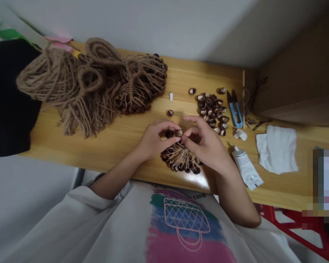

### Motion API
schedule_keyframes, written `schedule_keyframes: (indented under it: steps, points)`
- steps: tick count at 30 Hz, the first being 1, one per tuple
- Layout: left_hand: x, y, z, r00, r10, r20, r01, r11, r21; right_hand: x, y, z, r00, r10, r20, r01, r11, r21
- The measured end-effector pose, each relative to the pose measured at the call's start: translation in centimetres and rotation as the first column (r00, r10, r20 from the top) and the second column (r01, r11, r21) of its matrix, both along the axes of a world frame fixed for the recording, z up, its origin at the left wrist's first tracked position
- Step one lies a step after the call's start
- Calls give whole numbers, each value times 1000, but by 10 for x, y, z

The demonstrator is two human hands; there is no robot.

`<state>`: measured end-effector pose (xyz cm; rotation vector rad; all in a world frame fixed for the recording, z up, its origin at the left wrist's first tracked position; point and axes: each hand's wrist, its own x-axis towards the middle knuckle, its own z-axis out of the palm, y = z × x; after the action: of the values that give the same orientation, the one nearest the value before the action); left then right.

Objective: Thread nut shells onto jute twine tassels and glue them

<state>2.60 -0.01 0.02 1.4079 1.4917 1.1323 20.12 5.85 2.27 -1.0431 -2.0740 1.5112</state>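
Observation:
My left hand [156, 140] pinches a brown nut shell [179, 133] between thumb and forefinger. From the right, my right hand [204, 144] meets it, thumb and index fingertip pressed together at the shell's edge on something too small to make out. Just below both hands, a round cluster of dark shells with twine strands [184, 157] lies on the wooden table, partly covered by my right hand. Another dark shell sits right beside my left fingertips. Beyond my right hand is a pile of loose half shells [211, 109].
Twine bundles [55, 73] and a shell-edged twine piece [142, 80] lie at left. Blue-handled snips [235, 109], a white tube [246, 168], white cloths [279, 149] and a cardboard box [301, 73] are at right. A small white cap [171, 96] stands near the middle.

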Motion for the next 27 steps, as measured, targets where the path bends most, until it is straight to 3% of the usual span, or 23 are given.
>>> schedule_keyframes:
  steps: [27]
  points:
    - [-4, -1, -1, 996, -26, -82, 26, 1000, -5, 1, 1, 1, 1000, -15, 0, 15, 1000, 28]
